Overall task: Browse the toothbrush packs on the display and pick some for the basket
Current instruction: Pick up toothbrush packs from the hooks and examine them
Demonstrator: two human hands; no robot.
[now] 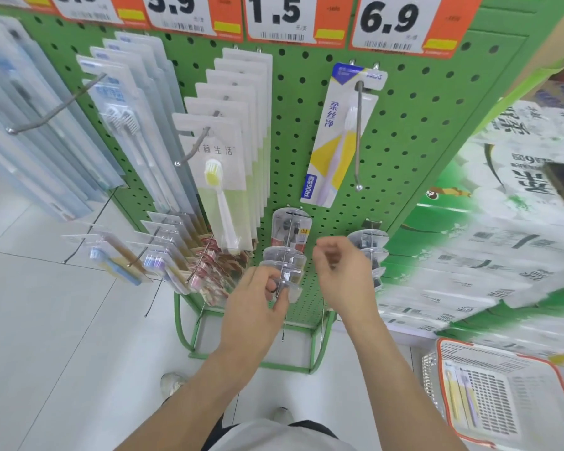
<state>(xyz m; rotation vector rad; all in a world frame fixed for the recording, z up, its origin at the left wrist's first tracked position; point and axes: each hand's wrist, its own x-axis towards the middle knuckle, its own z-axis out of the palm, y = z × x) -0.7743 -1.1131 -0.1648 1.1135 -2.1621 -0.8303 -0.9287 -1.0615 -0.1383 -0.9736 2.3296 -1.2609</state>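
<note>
Left hand (258, 297) low on the green pegboard (414, 131), fingers pinching the front clear blister pack (285, 281) on its hook (282, 288). Right hand (342, 268) hovers just beside, fingers loosely curled, holding nothing. Toothbrush packs hang higher: the green-handled row (223, 177) and a lone FROG pack (337, 138). Basket (502, 395) sits on the floor at right, two packs inside. Risk here: tug sideways and the pack snags on the hook tip, dragging its neighbours off

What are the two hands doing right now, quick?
Left hand: pinching a clear plastic pack on its hook.
Right hand: fingers loosely curled, holding nothing, near the display.
</note>
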